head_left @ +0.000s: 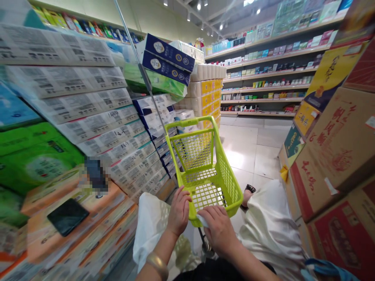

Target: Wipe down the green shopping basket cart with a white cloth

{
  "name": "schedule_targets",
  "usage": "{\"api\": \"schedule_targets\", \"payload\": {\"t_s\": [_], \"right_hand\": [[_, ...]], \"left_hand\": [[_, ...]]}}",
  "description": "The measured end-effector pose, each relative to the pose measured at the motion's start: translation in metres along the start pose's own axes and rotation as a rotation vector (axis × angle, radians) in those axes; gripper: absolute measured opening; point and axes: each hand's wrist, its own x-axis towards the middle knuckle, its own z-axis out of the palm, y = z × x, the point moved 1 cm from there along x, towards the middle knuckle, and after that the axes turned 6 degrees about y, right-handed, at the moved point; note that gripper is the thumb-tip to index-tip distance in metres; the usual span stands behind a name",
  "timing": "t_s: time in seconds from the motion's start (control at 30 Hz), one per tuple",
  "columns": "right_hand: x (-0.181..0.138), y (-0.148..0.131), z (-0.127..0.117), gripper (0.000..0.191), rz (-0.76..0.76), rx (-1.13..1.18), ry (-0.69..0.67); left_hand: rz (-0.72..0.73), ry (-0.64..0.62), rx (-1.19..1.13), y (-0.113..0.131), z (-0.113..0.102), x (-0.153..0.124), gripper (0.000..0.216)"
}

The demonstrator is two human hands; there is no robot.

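A lime green plastic shopping basket (205, 168) on wheels stands in the aisle in front of me, with nothing visible inside it. My left hand (179, 210) rests on its near rim, fingers curled over the edge. My right hand (218, 228) presses a small white cloth or tissue (202, 221) against the same rim, fingers closed on it. A gold bangle (157, 263) sits on my left wrist. My white clothing (268, 226) shows below the basket on both sides.
Stacked tissue packs (96, 128) fill the left side, with a dark phone (67, 216) lying on an orange pack. Brown cartons (342, 156) are piled on the right. A metal pole (140, 66) rises behind the basket. Tiled floor (252, 148) leads to far shelves (269, 74).
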Motion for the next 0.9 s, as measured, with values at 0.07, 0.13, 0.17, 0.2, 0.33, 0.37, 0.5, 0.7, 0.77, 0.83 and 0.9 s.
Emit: {"api": "schedule_targets", "payload": {"t_s": [0.07,0.13,0.17,0.2,0.33,0.37,0.5,0.7,0.77,0.83,0.9], "right_hand": [[-0.003,0.018,-0.012,0.036,0.014,-0.024,0.038],[-0.007,0.036,-0.025,0.036,0.050,-0.067,0.078],[-0.008,0.042,-0.029,0.036,0.072,-0.088,0.094],[-0.009,0.045,-0.031,0.036,0.091,-0.104,0.111],[-0.003,0.024,-0.016,0.035,0.114,-0.092,0.101],[-0.001,0.014,-0.008,0.035,0.094,-0.072,0.048],[0.005,-0.011,0.009,0.031,0.001,-0.040,-0.036],[0.001,0.024,-0.019,0.033,0.039,-0.070,0.031],[-0.002,0.038,-0.029,0.034,0.072,-0.093,0.059],[-0.002,0.045,-0.033,0.033,0.107,-0.116,0.072],[0.002,0.043,-0.030,0.030,0.142,-0.130,0.082]], "left_hand": [[-0.001,-0.004,0.002,0.000,0.000,0.000,0.029],[-0.002,0.000,0.002,0.001,0.001,0.000,0.029],[-0.002,0.004,0.001,0.002,0.002,0.001,0.029],[-0.002,0.009,0.001,0.003,0.003,0.001,0.030],[-0.012,0.028,0.002,0.004,0.008,0.000,0.029],[-0.011,0.032,0.002,0.004,0.009,0.000,0.029],[0.003,0.017,0.006,0.000,0.010,-0.001,0.030],[0.003,-0.017,-0.012,0.002,0.006,0.004,0.028],[-0.002,-0.023,-0.022,0.003,0.006,0.007,0.029],[-0.006,-0.026,-0.028,0.004,0.007,0.008,0.029],[-0.013,-0.022,-0.028,0.004,0.008,0.010,0.030]]}}
